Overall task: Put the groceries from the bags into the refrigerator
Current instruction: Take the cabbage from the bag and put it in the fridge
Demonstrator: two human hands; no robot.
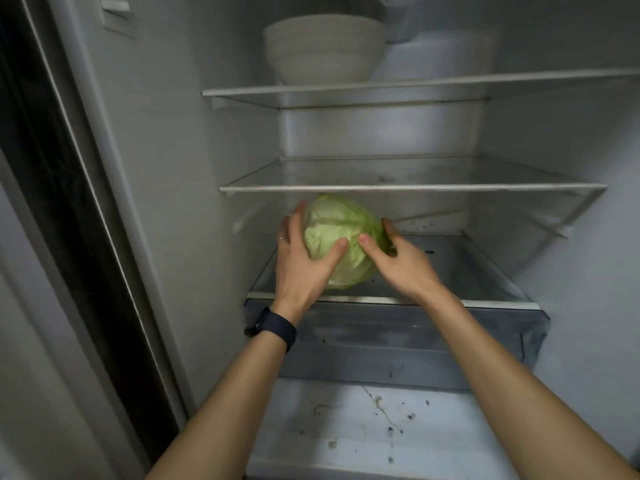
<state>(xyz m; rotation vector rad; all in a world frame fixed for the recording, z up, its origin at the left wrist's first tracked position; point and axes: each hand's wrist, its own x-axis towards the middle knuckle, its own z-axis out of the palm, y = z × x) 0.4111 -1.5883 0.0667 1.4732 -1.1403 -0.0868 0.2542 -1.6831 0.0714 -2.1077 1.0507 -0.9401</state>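
A pale green cabbage (341,233) rests at the left front of the lowest glass shelf (450,299) inside the open refrigerator. My left hand (301,261) cups its left side, thumb across the front. My right hand (398,258) cups its right side, thumb on the front as well. Both hands hold the cabbage between them. A dark band is on my left wrist. No grocery bags are in view.
The middle glass shelf (415,187) sits just above the cabbage. On the top shelf (381,90) stands a stack of white bowls (325,46) beside a white container (440,53). A grey drawer front (398,344) lies below. The refrigerator's left wall (145,168) is close.
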